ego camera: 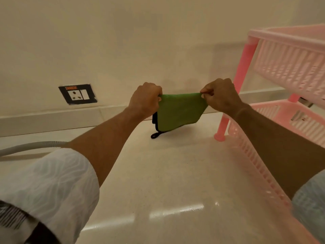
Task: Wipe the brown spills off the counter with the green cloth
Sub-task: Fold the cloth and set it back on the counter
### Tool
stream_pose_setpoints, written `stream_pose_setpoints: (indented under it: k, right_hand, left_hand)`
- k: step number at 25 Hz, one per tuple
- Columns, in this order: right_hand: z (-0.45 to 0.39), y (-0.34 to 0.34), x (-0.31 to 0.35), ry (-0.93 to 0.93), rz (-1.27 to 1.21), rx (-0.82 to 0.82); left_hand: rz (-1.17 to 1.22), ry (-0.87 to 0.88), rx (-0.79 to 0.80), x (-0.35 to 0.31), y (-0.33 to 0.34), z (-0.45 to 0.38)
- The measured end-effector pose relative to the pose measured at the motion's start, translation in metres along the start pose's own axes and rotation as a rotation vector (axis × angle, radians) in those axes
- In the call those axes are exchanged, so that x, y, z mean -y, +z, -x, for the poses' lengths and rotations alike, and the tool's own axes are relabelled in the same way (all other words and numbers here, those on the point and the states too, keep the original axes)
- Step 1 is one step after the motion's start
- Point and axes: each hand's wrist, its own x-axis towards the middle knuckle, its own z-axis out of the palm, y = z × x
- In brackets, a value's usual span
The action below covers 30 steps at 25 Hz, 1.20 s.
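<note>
A folded green cloth [178,111] with a dark edge and a small black hanging loop is stretched in the air between both hands, above the back of the pale counter [158,173]. My left hand [146,100] pinches its upper left corner. My right hand [219,95] pinches the upper right corner. The loop hangs down close to the counter surface. No brown spills show on the visible counter.
A pink plastic two-tier rack [281,71] stands on the counter at the right, its leg [221,129] close to the cloth. A grey corrugated hose [31,147] lies at the left. A black wall socket plate [77,94] sits on the tiled back wall.
</note>
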Motion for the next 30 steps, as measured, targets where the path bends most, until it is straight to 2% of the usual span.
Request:
stream_pose_setpoints:
  k: [2,4,7,11,13,16,18,21,25,30]
  right_hand:
    - [0.014,0.004,-0.011,-0.020,0.038,0.031]
    - [0.034,0.012,-0.024,0.002,0.073,0.251]
    - [0.071,0.032,-0.036,0.127,0.059,0.635]
    - [0.099,0.058,-0.045,0.238,0.069,0.862]
    - [0.097,0.062,-0.045,0.265,0.076,0.885]
    - [0.091,0.068,-0.037,0.242,0.038,0.719]
    - [0.093,0.077,-0.027,0.201,0.050,0.642]
    - [0.098,0.100,-0.023,0.149,0.097,0.682]
    - [0.106,0.127,-0.030,0.131,0.157,0.748]
    - [0.101,0.142,-0.036,0.134,0.155,0.722]
  left_hand:
    - [-0.009,0.024,-0.007,-0.008,0.020,0.010]
    - [-0.026,0.076,0.096,-0.017,0.044,0.035]
    - [0.000,0.195,0.333,-0.028,0.076,0.083]
    - [-0.031,0.307,0.499,-0.036,0.101,0.119]
    - [0.013,0.249,0.472,-0.036,0.102,0.122]
    - [0.035,0.129,0.378,-0.034,0.107,0.116]
    - [0.036,0.038,0.406,-0.037,0.113,0.113]
    - [0.058,-0.039,0.491,-0.042,0.127,0.108]
    - [0.052,-0.035,0.571,-0.038,0.144,0.103]
    - [0.055,-0.057,0.593,-0.028,0.157,0.092]
